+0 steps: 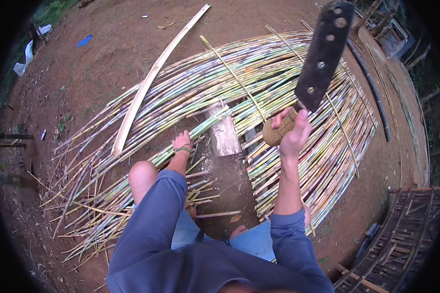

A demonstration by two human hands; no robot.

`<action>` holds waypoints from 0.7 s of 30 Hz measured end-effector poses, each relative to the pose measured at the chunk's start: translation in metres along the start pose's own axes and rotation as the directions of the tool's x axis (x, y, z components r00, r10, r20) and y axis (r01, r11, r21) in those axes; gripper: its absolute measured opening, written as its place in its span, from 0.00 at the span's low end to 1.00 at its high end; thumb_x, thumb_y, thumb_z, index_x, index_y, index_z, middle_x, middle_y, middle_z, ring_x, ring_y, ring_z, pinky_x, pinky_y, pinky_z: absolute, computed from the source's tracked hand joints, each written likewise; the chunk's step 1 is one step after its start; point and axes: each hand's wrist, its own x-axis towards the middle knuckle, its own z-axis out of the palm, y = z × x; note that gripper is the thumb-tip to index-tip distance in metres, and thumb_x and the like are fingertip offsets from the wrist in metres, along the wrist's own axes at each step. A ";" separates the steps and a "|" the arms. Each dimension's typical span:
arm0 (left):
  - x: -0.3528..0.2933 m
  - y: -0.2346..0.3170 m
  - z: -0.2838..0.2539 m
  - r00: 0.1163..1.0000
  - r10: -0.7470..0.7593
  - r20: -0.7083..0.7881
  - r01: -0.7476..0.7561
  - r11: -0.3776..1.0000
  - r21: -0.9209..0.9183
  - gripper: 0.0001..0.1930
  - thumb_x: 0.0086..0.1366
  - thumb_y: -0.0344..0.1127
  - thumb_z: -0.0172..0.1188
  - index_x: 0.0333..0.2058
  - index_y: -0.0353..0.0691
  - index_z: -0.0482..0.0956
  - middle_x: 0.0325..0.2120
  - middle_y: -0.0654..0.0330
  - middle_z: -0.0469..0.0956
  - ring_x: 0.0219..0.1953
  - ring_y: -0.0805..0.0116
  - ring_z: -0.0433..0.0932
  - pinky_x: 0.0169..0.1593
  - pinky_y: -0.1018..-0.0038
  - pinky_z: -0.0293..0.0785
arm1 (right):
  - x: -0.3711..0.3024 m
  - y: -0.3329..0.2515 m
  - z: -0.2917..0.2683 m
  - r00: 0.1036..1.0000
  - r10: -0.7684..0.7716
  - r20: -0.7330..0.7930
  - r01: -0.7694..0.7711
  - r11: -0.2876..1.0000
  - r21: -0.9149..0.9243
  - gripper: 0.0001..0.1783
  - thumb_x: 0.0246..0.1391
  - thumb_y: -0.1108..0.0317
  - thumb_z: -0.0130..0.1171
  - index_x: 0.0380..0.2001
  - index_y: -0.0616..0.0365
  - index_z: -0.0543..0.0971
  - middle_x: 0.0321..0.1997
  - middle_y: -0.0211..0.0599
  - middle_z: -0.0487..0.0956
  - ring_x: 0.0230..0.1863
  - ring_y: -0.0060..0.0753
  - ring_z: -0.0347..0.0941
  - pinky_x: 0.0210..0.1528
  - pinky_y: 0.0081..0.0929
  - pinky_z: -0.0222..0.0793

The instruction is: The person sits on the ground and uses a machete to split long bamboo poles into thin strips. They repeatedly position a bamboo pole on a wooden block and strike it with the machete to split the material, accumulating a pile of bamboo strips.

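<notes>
My right hand (294, 134) is wrapped round the wooden handle (276, 133) of a big knife and holds it raised. Its broad dark blade (325, 53), pierced by a row of holes, points up and away. My left hand (182, 141) grips thin green jointed canes (205, 123), whose far ends rest across a worn wooden block (225, 132). The hand itself hides exactly how many canes are in it. The blade is well apart from the canes and the block.
Long canes (181, 80) lie spread to the left and ahead, with more canes (310, 156) at right. A split bamboo half (154, 73) lies over the left ones. Cross-sticks (234, 75) lie on top. A slatted bamboo rack (401, 239) stands at lower right; a dark pole (374, 93) lies beyond.
</notes>
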 end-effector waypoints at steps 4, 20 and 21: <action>0.004 -0.025 0.016 0.996 0.070 -0.061 -0.071 0.997 -0.016 0.19 0.62 0.46 0.64 0.46 0.44 0.71 0.42 0.50 0.80 0.44 0.45 0.80 0.46 0.52 0.76 | -0.013 0.023 0.017 0.997 -0.024 -0.072 0.038 0.979 0.202 0.36 0.66 0.37 0.43 0.29 0.65 0.73 0.19 0.40 0.73 0.23 0.31 0.72 0.32 0.31 0.71; -0.024 -0.076 -0.027 0.966 -0.257 -0.033 0.259 0.955 0.142 0.10 0.68 0.35 0.53 0.48 0.47 0.74 0.46 0.55 0.80 0.51 0.56 0.78 0.53 0.56 0.71 | 0.013 0.053 -0.006 0.948 0.315 0.051 -0.303 0.937 -0.172 0.36 0.65 0.33 0.41 0.23 0.56 0.72 0.15 0.32 0.72 0.16 0.24 0.70 0.24 0.28 0.73; -0.024 -0.085 -0.031 0.956 -0.287 -0.063 0.293 0.946 0.139 0.10 0.69 0.33 0.51 0.47 0.47 0.74 0.46 0.54 0.80 0.51 0.56 0.78 0.53 0.56 0.71 | 0.017 0.040 0.006 0.966 0.256 0.044 -0.254 0.966 -0.047 0.36 0.64 0.32 0.41 0.24 0.57 0.72 0.15 0.31 0.72 0.17 0.24 0.70 0.24 0.27 0.72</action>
